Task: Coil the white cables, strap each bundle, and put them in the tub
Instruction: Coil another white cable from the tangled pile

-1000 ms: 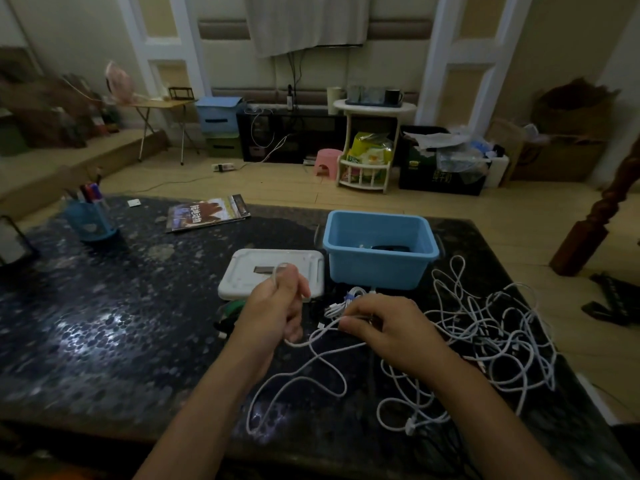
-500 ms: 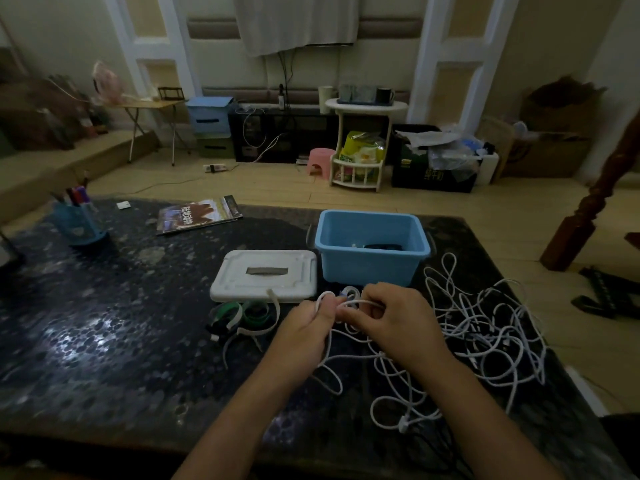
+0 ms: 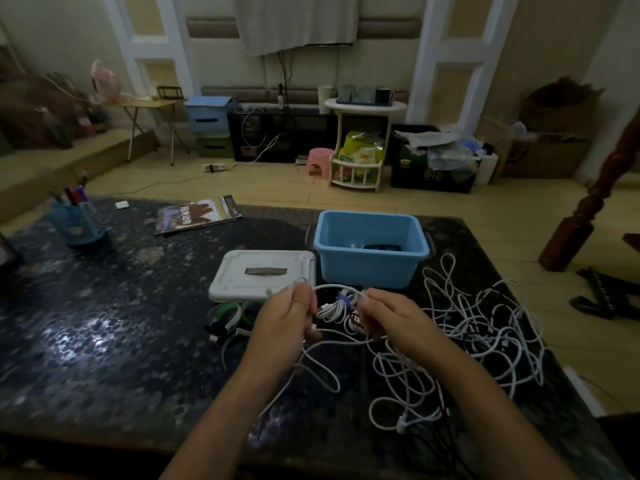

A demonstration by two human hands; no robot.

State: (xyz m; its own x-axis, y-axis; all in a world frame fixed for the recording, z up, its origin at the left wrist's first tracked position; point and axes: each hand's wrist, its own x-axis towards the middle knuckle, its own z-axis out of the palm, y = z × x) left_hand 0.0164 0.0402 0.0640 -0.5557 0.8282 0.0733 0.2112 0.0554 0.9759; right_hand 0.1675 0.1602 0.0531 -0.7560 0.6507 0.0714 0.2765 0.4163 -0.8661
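Both hands hold one white cable point(image 3: 330, 287) above the dark table, just in front of the blue tub point(image 3: 370, 268). My left hand point(image 3: 284, 323) grips a loop of it, with the slack hanging below to the table. My right hand point(image 3: 391, 320) pinches the same cable a short span away. Between the hands lies a small coiled white bundle with a blue strap point(image 3: 337, 306). A loose tangle of white cables point(image 3: 485, 327) spreads to the right. Green and white straps point(image 3: 230, 315) lie left of my left hand. The tub holds a dark item.
A white lid point(image 3: 259, 275) lies left of the tub. A magazine point(image 3: 197, 214) and a blue pen holder point(image 3: 74, 221) sit on the far left of the table point(image 3: 104, 306). A wooden post point(image 3: 588, 202) stands off the right edge.
My hands met in front of the tub half a second ago and have since drawn slightly apart, stretching a short span of cable between them. The view has shifted a little.
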